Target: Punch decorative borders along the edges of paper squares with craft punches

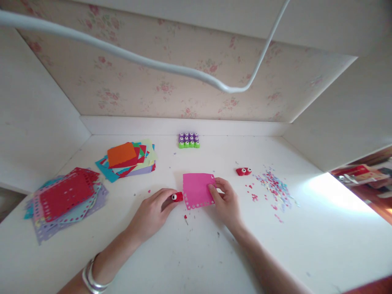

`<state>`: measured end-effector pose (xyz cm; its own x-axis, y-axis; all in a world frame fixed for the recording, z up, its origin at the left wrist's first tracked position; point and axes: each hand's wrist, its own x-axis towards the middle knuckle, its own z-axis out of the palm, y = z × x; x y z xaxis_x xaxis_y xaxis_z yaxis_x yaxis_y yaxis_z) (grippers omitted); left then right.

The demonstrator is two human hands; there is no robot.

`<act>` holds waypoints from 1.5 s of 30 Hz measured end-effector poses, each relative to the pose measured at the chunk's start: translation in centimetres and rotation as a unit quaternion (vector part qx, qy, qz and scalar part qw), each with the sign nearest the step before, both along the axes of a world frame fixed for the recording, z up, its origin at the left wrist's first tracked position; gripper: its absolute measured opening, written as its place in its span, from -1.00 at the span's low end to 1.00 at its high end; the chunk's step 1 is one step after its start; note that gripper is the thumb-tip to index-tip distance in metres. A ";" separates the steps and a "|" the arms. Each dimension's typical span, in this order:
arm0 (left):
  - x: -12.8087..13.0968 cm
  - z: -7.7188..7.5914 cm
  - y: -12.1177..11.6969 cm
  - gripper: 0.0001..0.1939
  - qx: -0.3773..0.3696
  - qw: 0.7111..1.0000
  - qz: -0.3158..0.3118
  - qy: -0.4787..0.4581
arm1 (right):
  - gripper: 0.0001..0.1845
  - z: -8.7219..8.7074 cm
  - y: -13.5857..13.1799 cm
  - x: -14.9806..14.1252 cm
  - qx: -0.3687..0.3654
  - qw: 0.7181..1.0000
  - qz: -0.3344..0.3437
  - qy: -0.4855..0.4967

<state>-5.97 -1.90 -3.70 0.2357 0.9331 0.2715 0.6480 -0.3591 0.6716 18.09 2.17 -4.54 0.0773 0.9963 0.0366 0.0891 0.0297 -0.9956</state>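
A square of pink paper (198,189) is held by its right edge between the thumb and fingers of my right hand (227,201). Punched holes run along its bottom edge and part of its left side, with one more near the top right corner. My left hand (155,209) is closed on a small red paper punch (177,197) with a white button, which sits right at the paper's left edge. Whether the paper is inside the punch's slot I cannot tell. Below the paper lie small red paper cutouts (185,217).
Unpunched coloured sheets (122,154) are stacked at back left, with punched sheets (65,196) nearer me. Several purple and green punches (189,139) stand near the wall. Two red punches (243,171) and scattered confetti (275,185) lie to the right. A white cable (147,61) crosses above.
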 end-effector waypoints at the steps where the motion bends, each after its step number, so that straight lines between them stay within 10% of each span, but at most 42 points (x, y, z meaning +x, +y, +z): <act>1: 0.0 0.0 0.0 -0.79 0.000 1.000 0.000 0.000 | -0.63 0.0 0.0 0.0 0.000 1.000 0.002 0.004; 37: 0.2 -0.1 0.1 -0.72 0.062 0.997 -0.012 0.051 | -0.65 -0.3 -0.3 -0.2 0.005 0.993 0.054 -0.108; 45: 0.0 0.1 0.2 -0.73 0.051 0.998 -0.004 0.035 | -0.50 0.9 -0.8 0.6 0.230 0.886 0.123 -0.383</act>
<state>-5.94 -1.74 -3.58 0.2643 0.8995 0.3480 0.6884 -0.4287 0.5851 18.65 1.42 -3.61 -0.3629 0.8460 0.3907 0.6677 0.5285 -0.5243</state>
